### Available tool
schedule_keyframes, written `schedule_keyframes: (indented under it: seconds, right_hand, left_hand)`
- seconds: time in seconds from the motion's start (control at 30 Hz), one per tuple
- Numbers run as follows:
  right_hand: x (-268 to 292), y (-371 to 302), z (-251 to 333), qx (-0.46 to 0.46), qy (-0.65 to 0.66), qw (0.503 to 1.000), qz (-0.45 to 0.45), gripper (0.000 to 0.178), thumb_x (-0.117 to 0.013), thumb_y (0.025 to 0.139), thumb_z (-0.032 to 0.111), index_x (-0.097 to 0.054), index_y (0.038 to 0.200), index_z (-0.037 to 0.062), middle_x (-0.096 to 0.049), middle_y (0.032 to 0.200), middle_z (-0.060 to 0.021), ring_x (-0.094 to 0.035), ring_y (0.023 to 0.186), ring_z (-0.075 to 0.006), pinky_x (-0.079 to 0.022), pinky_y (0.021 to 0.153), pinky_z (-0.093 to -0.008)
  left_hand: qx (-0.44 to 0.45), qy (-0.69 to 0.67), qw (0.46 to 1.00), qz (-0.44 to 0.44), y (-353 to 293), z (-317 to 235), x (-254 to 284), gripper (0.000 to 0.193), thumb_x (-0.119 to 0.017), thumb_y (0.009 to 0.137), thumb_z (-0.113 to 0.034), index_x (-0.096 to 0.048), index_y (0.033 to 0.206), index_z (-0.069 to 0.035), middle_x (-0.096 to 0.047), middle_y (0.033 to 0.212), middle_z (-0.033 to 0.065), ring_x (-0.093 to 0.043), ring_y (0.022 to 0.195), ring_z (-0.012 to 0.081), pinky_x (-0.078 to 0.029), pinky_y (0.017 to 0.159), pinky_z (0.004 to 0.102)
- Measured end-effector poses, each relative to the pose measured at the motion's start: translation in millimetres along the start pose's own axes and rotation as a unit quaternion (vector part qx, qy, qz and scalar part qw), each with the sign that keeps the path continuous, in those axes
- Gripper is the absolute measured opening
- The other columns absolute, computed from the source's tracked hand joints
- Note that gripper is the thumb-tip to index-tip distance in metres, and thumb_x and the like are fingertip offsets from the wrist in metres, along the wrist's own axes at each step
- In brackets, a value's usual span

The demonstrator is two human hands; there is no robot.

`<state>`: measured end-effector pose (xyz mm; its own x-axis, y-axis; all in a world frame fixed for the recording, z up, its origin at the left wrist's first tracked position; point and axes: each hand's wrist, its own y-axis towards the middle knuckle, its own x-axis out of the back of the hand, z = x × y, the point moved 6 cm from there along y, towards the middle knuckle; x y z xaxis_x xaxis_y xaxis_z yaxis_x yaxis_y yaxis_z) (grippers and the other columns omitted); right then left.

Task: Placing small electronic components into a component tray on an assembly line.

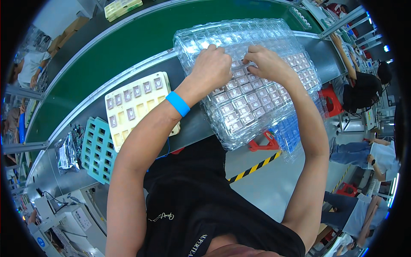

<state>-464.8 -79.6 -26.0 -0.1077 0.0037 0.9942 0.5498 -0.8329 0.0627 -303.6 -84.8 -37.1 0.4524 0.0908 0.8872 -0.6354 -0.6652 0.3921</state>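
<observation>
Clear tray [233, 139] overhangs bench [197, 124]; pressing its near edge could tip it, spilling parts [253, 105]. Left hand [212, 68] over tray, can't tell grip; right hand [268, 64] above it, fingers parted.

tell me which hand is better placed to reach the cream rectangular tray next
Left, probably: the left hand is nearer the cream rectangular tray, while the right hand is farther across, over the clear rectangular plastic tray.

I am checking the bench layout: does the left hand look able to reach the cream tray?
Probably yes: the cream tray lies to the left, face up, and nothing visible blocks the left hand; the forearm hides part of it.
</observation>
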Motion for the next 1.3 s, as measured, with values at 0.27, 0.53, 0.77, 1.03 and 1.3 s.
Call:
schedule_keyframes:
  seconds: [0.27, 0.53, 0.77, 1.03, 1.3]
  right_hand:
    - [5.8, 1.6, 3.1, -0.011, 0.004, 1.0, 0.015, 0.016, -0.072, 0.081, 0.009, -0.072, 0.096, 0.0047, -0.065, 0.104, -0.0128, -0.064, 0.105, -0.0352, -0.054, 0.09, -0.0465]
    - [16.3, 7.3, -4.2, 0.043, 0.013, 0.999, -0.005, 0.008, -0.072, 0.082, 0.006, -0.07, 0.087, 0.0004, -0.065, 0.093, -0.0153, -0.064, 0.093, -0.0359, -0.051, 0.083, -0.0436]
    - [38.8, 17.1, 17.5, -0.002, 0.051, 0.999, -0.011, 0.006, -0.07, 0.083, 0.005, -0.068, 0.085, -0.0002, -0.063, 0.091, -0.015, -0.062, 0.096, -0.0357, -0.049, 0.083, -0.0443]
    - [24.5, 76.8, 197.8, 0.282, 0.047, 0.955, -0.079, 0.006, -0.07, 0.082, 0.005, -0.066, 0.085, 0.007, -0.06, 0.089, -0.0068, -0.062, 0.092, -0.0267, -0.053, 0.079, -0.0394]
    - [-13.1, 97.2, 235.7, 0.368, -0.05, 0.927, -0.048, 0.011, -0.069, 0.08, 0.006, -0.07, 0.089, 0.0113, -0.062, 0.096, -0.0027, -0.062, 0.095, -0.0215, -0.053, 0.08, -0.0371]
  left_hand:
    - [0.0, -0.069, 0.997, -0.041, 0.9, 5.2, 6.5, 0.018, -0.064, 0.079, -0.015, -0.072, 0.075, 0.001, -0.068, 0.082, 0.0195, -0.063, 0.086, 0.0387, -0.053, 0.081, 0.049]
    - [0.058, -0.105, 0.99, -0.069, -24.4, 35.7, 102.1, 0.022, -0.069, 0.081, -0.019, -0.073, 0.078, 0.003, -0.068, 0.079, 0.0183, -0.069, 0.078, 0.0319, -0.053, 0.068, 0.0412]
    - [0.27, -0.056, 0.959, -0.061, -167.9, 91.1, 164.8, 0.019, -0.072, 0.084, -0.017, -0.07, 0.081, 0.002, -0.066, 0.081, 0.013, -0.065, 0.08, 0.0276, -0.052, 0.073, 0.0385]
    - [0.325, 0.045, 0.939, -0.103, -221.5, 81.3, 130.6, 0.014, -0.068, 0.079, -0.011, -0.071, 0.072, 0.001, -0.069, 0.08, 0.0174, -0.064, 0.083, 0.0365, -0.053, 0.077, 0.0467]
    - [0.308, 0.1, 0.942, -0.093, -205.1, 76.7, 109.0, 0.018, -0.072, 0.075, -0.017, -0.074, 0.071, 0.0, -0.07, 0.079, 0.0179, -0.066, 0.084, 0.0348, -0.049, 0.078, 0.0479]
